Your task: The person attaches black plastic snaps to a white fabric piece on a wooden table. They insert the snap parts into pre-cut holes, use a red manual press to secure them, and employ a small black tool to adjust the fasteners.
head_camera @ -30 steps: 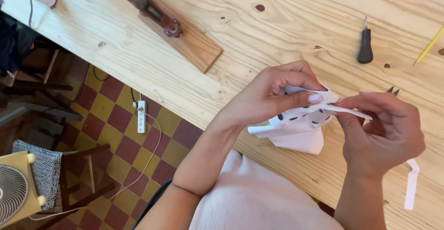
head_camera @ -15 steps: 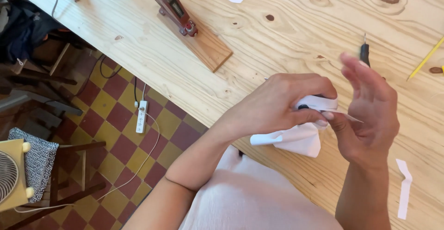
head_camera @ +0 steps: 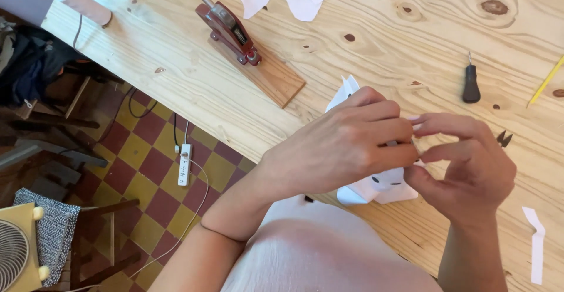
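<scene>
Left hand [head_camera: 352, 145] knuckles up, fingers curled, pinching white paper piece [head_camera: 376, 187] above table [head_camera: 364, 57] near edge. Right hand [head_camera: 470, 163] facing it, fingers bent, gripping same paper. Table pale wood: red lever tool [head_camera: 229, 30], black-handled awl [head_camera: 470, 83]. Floor [head_camera: 147, 163] checkered red-yellow.

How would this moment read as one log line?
left hand: grips white paper piece with holes | right hand: pinches it too | surface: pale wooden table
</scene>
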